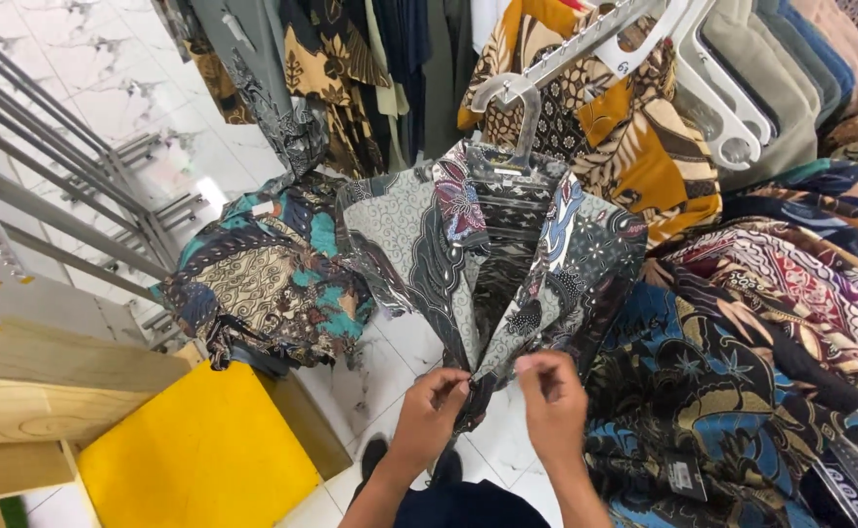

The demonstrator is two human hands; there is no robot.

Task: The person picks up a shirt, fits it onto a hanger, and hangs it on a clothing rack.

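Left hand (432,399), right hand (549,396): fingers pinch batik shirt (493,264) front edges; fingertips hidden, hanger (509,108) hook cut off.

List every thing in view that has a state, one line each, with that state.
Grey patterned shirt: hanging on a hanger, front open, both front edges pinched together low down.
Clear hanger: hooked up, carrying the shirt.
Left hand: pinching the shirt's left front edge.
Right hand: pinching the right front edge.
White hangers: bare.
Teal patterned garment: draped, crumpled.
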